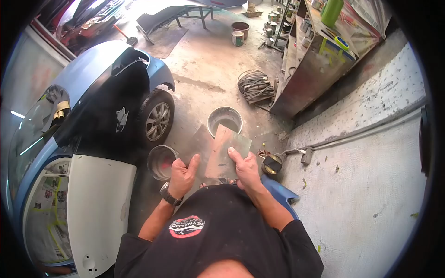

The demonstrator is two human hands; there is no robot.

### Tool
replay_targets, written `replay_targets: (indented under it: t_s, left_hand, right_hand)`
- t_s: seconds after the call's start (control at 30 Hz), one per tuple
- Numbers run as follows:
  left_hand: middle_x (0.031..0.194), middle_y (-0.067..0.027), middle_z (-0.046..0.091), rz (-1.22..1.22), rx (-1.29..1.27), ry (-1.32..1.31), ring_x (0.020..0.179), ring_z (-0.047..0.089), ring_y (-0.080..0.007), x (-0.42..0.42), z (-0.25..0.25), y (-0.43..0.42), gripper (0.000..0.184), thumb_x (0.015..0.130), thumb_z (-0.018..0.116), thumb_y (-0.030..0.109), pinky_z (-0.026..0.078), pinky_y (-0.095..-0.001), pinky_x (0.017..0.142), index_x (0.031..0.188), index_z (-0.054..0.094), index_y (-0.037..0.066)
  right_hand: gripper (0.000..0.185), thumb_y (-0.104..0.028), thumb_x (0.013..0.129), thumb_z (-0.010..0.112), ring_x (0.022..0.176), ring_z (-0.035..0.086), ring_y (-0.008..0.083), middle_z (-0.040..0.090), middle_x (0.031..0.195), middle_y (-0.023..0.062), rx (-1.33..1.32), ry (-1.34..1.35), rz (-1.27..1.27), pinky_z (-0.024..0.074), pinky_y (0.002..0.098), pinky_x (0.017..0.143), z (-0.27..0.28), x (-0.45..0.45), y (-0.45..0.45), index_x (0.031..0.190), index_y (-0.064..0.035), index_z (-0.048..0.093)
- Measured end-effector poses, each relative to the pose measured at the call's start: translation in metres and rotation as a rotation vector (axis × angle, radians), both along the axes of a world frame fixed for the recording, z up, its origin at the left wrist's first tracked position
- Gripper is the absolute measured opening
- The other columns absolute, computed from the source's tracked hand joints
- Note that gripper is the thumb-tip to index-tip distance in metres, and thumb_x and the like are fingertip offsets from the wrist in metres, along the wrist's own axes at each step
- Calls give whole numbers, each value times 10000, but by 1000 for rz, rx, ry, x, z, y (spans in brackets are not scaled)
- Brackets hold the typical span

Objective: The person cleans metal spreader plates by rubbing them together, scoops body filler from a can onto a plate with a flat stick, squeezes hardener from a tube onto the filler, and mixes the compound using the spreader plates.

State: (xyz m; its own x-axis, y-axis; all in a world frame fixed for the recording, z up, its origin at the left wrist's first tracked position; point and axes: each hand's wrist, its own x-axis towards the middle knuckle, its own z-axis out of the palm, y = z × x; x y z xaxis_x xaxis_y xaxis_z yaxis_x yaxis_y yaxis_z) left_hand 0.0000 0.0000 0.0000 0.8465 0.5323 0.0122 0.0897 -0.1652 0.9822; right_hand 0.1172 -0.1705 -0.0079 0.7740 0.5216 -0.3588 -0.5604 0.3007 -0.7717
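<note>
Head view, right hand (248,170): closed on a flat sheet (220,155), thumb pressed on its upper face near the right edge.
Sheet: held above the floor (197,76), its far end overlapping the near rim of the grey bucket (225,111).
Left hand (184,177): thumb raised, fingers partly curled — whether it grips anything cannot be told.
Grey bucket: greyish contents, liquid or otherwise unclear.
Second bucket (152,163): beside the car wheel (158,119); a reddish patch shows inside.
Maroon pot (246,28): towards the floor's far edge, a tin (238,40) just before it; pot contents indistinct.
Round tin (269,167): near the floor's right edge, a dark object on top.
Shelf unit (296,85): green bottle (331,14) on top — cut off above.
Hidden: most right-hand fingers, behind the sheet; the grey bucket's near side.
</note>
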Motion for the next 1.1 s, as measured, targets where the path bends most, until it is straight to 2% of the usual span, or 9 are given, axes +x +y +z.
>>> replay_targets:
  t_s: [0.17,0.27,0.4,0.5,0.53,0.73,0.77,0.97,1.1]
  left_hand:
    - [703,80,567,-109,-123,-64,618,421,-15,7,22,-14,255,1034,600,157,338,-253,507,872,673,-26]
    - [1039,-9,696,-255,-286,35,886,601,-76,0,18,-1,254,1052,551,158,496,-258,796,1201,646,-24]
    - [895,-19,678,13,-282,5,762,586,-113,-8,1,3,208,999,590,65,496,-295,743,1160,668,-40]
    - [955,-117,677,-133,646,-73,828,649,-241,-2,39,-12,262,950,586,-10,517,-357,761,1202,646,-51]
    - [966,-208,650,-182,728,-177,888,657,-361,6,38,-18,334,916,579,-48,532,-421,786,1246,630,-44]
    - [887,-233,649,167,613,81,785,626,-320,54,39,40,257,1003,572,102,517,-398,742,1171,630,-83]
    - [856,-211,656,230,470,357,739,606,-263,53,51,63,268,1028,564,149,506,-373,710,1130,637,-87]
    - [858,-38,661,187,280,-165,762,519,-114,24,44,70,213,1038,561,147,463,-301,707,1066,655,-42]
    - [989,-22,673,137,-562,-39,876,621,-114,1,-21,32,276,1036,582,210,502,-289,816,1192,625,-14]
  right_hand:
    - [308,-234,972,688,874,637,115,701,1021,67,-102,-32,83,537,302,745,2,-1,-1,1152,15,660]
    - [286,-263,992,671,787,673,115,713,926,58,-144,-69,139,566,273,699,-11,2,1,1095,3,670]
    - [359,-351,1023,602,762,630,130,696,880,62,-261,-153,-41,507,300,693,-12,24,5,1040,2,664]
    - [454,-405,1034,539,790,604,240,663,857,140,-603,-309,-78,485,368,770,-13,43,5,998,37,638]
    - [464,-407,1040,519,761,590,278,644,820,170,-671,-437,-39,481,386,754,-11,41,13,969,39,625]
    - [327,-273,1050,546,643,580,207,656,725,128,-385,-1121,513,463,368,591,12,19,25,998,37,636]
    - [329,-272,1044,554,653,567,218,639,732,141,-366,-989,422,460,378,611,-1,15,26,967,40,623]
    - [304,-338,1037,582,739,570,71,666,885,4,78,-175,7,459,256,629,14,64,23,1036,-41,645]
    - [172,-242,964,706,621,543,87,634,777,0,69,64,-79,496,303,563,-11,72,20,880,-115,627]
